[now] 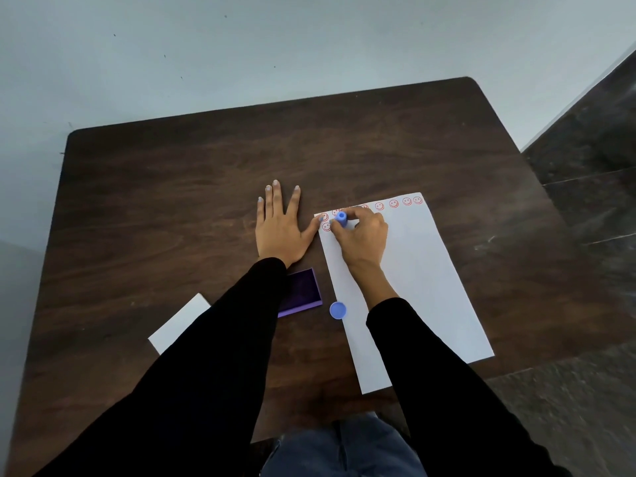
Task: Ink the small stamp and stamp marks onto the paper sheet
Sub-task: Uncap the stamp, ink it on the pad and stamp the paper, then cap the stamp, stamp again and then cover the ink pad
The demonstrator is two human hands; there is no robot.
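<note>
My right hand (361,235) is curled around the small blue stamp (341,219), fingers and thumb pinching its barrel, and the stamp stands roughly upright with its lower end down on the paper sheet (423,270), near the sheet's far left corner. I cannot see the stamp's face, since my fingers cover where it meets the paper.

My left hand (280,228) lies flat on the dark wooden table (165,208), palm down, fingers spread wide and holding nothing. Its thumb reaches out to the right and rests on the far left corner of the sheet, just beside the stamp.

A row of red smiley marks (399,202) runs along the far edge of the sheet, from the left corner to the right corner, with part of the row hidden behind my right hand. One more smiley (326,227) sits below that row at the left edge, just left of the stamp. The sheet lies at a slight angle on the right half of the table.

Nearer to me, a purple ink pad (303,292) lies open on the table between my two black sleeves, partly under my left forearm. The round blue cap (338,310) lies just to its right, overlapping the left edge of the sheet. A white card (179,323) lies further left, half covered by my left sleeve.
</note>
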